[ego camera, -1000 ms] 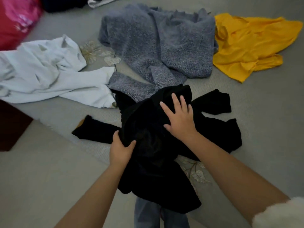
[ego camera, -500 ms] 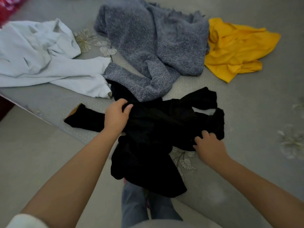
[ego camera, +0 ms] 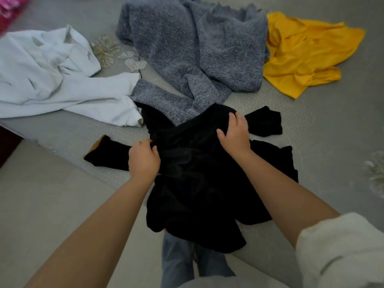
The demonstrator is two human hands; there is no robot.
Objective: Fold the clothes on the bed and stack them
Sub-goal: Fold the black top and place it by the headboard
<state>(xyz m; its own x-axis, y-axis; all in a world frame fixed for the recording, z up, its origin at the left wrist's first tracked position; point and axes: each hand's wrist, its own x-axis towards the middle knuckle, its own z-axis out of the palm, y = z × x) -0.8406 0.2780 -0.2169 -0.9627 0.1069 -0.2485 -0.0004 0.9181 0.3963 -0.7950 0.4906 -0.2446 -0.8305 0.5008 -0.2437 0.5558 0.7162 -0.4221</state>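
Note:
A crumpled black garment (ego camera: 193, 175) lies at the bed's near corner, its lower part hanging over the edge. One black sleeve (ego camera: 108, 154) stretches left, another (ego camera: 266, 123) right. My left hand (ego camera: 143, 159) grips the fabric at the garment's left side, fingers curled into it. My right hand (ego camera: 234, 134) grips a fold near the garment's top, thumb and fingers closed round the cloth. Behind lie a grey knit sweater (ego camera: 197, 48), a white garment (ego camera: 52, 75) at the left and a yellow garment (ego camera: 301, 53) at the right, all unfolded.
The grey bedspread (ego camera: 322, 132) has embroidered flowers (ego camera: 106, 50). The bed's corner edge runs diagonally at the left, with grey floor (ego camera: 41, 204) below. My jeans-clad legs (ego camera: 187, 265) stand against the bed. Something pink (ego camera: 10, 9) sits at the top left corner.
My right hand moved from the garment's lower right edge up to its top and took hold there. My left hand slid slightly down its left side. The garment has bunched up.

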